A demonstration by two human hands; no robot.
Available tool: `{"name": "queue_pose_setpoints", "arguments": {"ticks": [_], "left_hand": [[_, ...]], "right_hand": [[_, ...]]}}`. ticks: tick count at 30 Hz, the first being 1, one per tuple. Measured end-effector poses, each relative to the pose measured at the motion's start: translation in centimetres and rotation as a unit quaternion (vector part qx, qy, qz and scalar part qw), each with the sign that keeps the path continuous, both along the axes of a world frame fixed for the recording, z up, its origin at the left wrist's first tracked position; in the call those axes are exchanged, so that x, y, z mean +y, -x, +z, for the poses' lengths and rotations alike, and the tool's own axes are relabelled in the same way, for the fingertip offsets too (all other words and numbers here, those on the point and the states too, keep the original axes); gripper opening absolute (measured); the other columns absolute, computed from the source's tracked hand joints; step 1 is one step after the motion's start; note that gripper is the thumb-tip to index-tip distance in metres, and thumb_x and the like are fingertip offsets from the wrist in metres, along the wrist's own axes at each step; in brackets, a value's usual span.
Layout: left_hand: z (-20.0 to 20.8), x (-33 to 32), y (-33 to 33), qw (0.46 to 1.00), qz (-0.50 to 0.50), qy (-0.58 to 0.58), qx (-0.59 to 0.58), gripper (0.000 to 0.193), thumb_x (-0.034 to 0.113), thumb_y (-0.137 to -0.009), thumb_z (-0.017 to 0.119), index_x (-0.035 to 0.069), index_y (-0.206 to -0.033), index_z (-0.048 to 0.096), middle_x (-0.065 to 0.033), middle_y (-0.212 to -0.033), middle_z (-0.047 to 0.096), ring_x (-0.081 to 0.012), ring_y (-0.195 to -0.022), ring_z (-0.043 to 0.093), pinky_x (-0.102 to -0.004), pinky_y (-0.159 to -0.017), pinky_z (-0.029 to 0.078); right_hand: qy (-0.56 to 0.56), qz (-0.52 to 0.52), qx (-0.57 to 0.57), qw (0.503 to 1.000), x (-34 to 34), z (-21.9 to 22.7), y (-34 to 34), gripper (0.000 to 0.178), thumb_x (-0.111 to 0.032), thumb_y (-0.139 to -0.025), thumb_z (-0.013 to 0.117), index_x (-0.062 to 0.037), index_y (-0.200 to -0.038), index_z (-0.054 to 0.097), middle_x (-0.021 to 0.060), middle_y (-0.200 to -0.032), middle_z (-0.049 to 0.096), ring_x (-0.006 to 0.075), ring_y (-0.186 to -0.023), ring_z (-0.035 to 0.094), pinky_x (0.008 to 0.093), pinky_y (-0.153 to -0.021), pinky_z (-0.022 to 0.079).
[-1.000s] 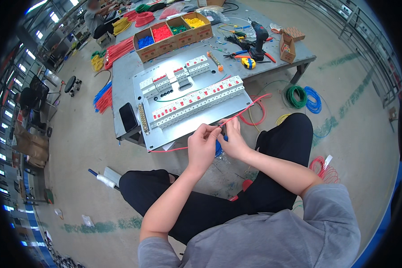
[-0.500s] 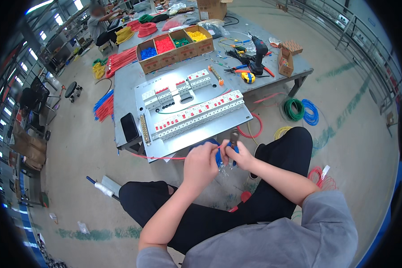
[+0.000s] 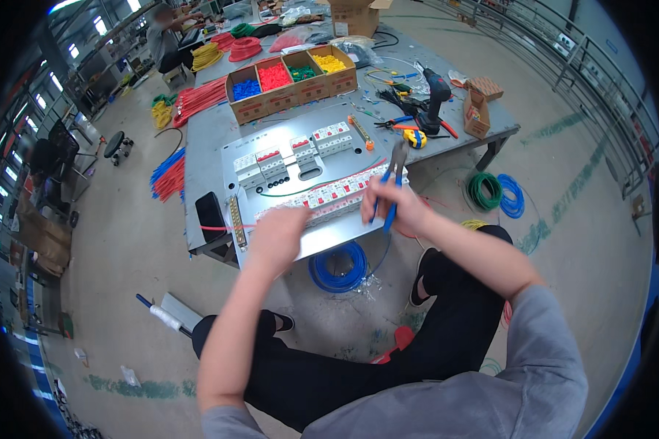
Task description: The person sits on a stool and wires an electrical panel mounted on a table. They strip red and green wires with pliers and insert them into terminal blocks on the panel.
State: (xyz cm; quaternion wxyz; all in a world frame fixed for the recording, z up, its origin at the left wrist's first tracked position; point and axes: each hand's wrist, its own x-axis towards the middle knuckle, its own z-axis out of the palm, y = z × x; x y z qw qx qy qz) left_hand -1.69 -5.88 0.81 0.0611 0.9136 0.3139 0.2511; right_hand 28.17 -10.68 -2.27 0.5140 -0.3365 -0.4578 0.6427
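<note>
My left hand (image 3: 280, 233) is over the near left part of a metal mounting plate (image 3: 326, 240), closed around a red wire (image 3: 218, 228) that sticks out to its left. Its fingertips are hidden. Over the plate's near right corner, my right hand (image 3: 397, 205) grips blue-handled pliers (image 3: 398, 157), jaws pointing up and away. The long row of white breakers with red switches (image 3: 334, 192) lies between and just beyond both hands. A shorter row of breakers (image 3: 272, 162) sits farther back on the plate. A green wire (image 3: 289, 194) lies between the rows.
A divided cardboard box (image 3: 274, 104) holds blue, red, green and yellow small parts. A black phone (image 3: 211, 216) lies at the table's left edge. At the right are a cordless drill (image 3: 436, 95), a tape measure (image 3: 415, 139) and cutters. A blue wire coil (image 3: 318, 272) lies on the floor below.
Both hands have moved up and apart, from in front of the plate to over it. The red wire and the pliers went with them, and the blue coil below has come into view.
</note>
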Motion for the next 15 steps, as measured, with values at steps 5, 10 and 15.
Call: {"name": "queue_pose_setpoints", "arguments": {"ticks": [5, 10, 15], "left_hand": [[-1.2, 10.0, 5.7, 0.986, 0.165, -0.017, -0.018, 0.026, 0.003, -0.093, 0.062, 0.005, -0.117, 0.073, -0.0156, -0.096, 0.074, -0.0378, -0.095, 0.071, -0.0502, -0.085, 0.055], [-0.5, 11.8, 6.0, 0.963, 0.203, -0.168, -0.061, 0.04, 0.002, -0.094, 0.067, 0.005, -0.134, 0.071, -0.0168, -0.111, 0.076, -0.0371, -0.1, 0.069, -0.0458, -0.092, 0.053], [0.8, 9.7, 4.4, 0.98, 0.171, -0.1, -0.008, 0.033, 0.011, -0.095, 0.074, 0.007, -0.128, 0.074, -0.0104, -0.09, 0.071, -0.0286, -0.084, 0.065, -0.041, -0.078, 0.048]], "right_hand": [[0.089, 0.036, 0.192, 0.977, 10.6, 0.3, -8.4, 0.03, -0.031, -0.106, 0.055, -0.0089, -0.085, 0.056, 0.0072, -0.077, 0.056, 0.0259, -0.079, 0.059, 0.044, -0.077, 0.053], [0.187, 0.031, 0.031, 0.981, 15.6, -2.9, -13.9, 0.027, -0.031, -0.108, 0.054, -0.0102, -0.09, 0.057, 0.0053, -0.075, 0.059, 0.021, -0.072, 0.059, 0.0382, -0.073, 0.053], [0.29, -0.059, -0.199, 0.934, 17.4, -4.0, -16.5, 0.027, -0.034, -0.106, 0.061, -0.0088, -0.096, 0.06, 0.0018, -0.069, 0.055, 0.0155, -0.058, 0.054, 0.0326, -0.056, 0.048]]}}
